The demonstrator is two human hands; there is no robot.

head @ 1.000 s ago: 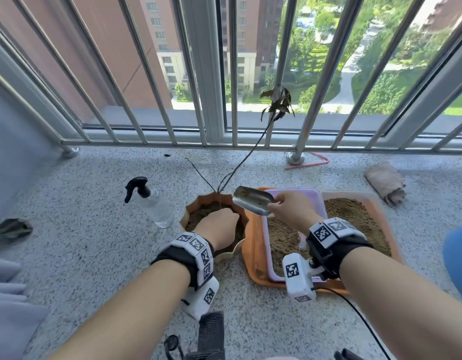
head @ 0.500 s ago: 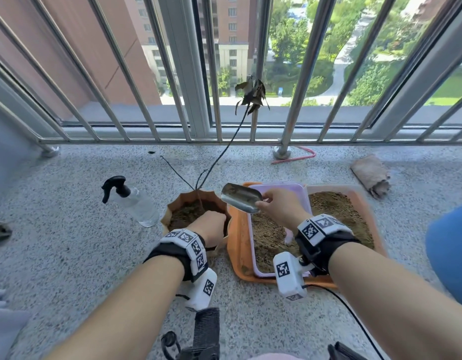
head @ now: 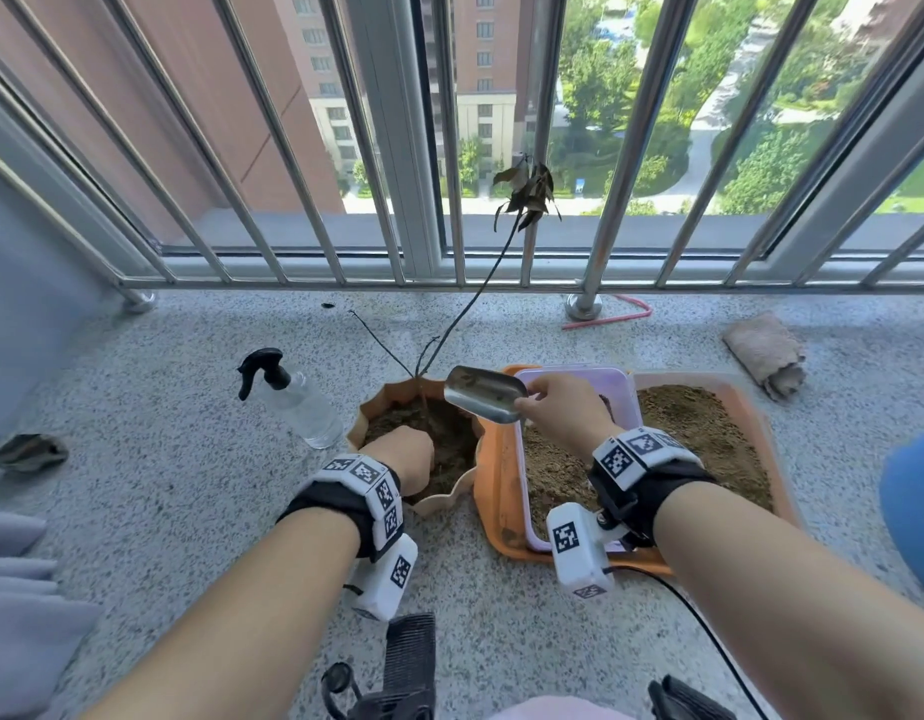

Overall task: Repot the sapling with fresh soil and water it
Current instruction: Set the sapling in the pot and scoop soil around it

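Observation:
A tan scalloped pot [head: 452,498] holds dark soil and a thin sapling [head: 480,283] with wilted leaves at its top. My left hand [head: 405,454] rests knuckles-up on the soil in the pot; its fingers are hidden. My right hand [head: 561,415] grips the handle of a metal scoop [head: 483,394], held over the pot's right rim. An orange tray [head: 493,504] to the right carries loose brown soil and a lilac container [head: 574,379] of soil. A clear spray bottle [head: 293,400] with a black trigger lies left of the pot.
A metal railing [head: 610,200] closes the far side of the speckled stone ledge [head: 163,501]. A rolled cloth [head: 766,353] lies at the far right and a red strip [head: 613,317] by a railing post. Grey fabric [head: 18,589] sits at the left edge.
The camera has shifted, so the whole scene sits differently in view. The scoop stays over the pot's right rim and my left hand stays on the soil.

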